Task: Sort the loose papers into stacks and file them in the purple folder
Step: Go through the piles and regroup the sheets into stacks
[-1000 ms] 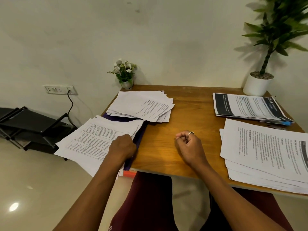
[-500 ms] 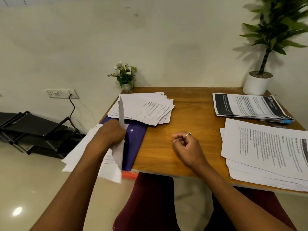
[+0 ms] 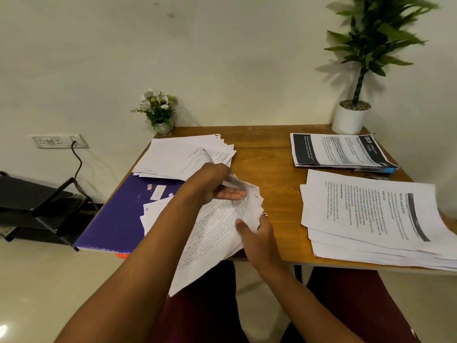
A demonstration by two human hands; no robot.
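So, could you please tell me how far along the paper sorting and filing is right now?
Done: three stacks lie on the table: the far-left stack overlapping the purple folder, the dark-headed stack and the near-right stack. In hand: the left hand and right hand grip a loose bundle of papers. Left: placing that bundle and all the filing; the folder appears closed, with no stack visibly inside.

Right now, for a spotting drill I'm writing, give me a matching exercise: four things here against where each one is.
1 purple folder
2 white plant pot
3 flower vase
4 printed sheaf

A far right corner of the table
B held by left hand and right hand
C table's near left side
D table's far left corner

Pairs: 1-C, 2-A, 3-D, 4-B
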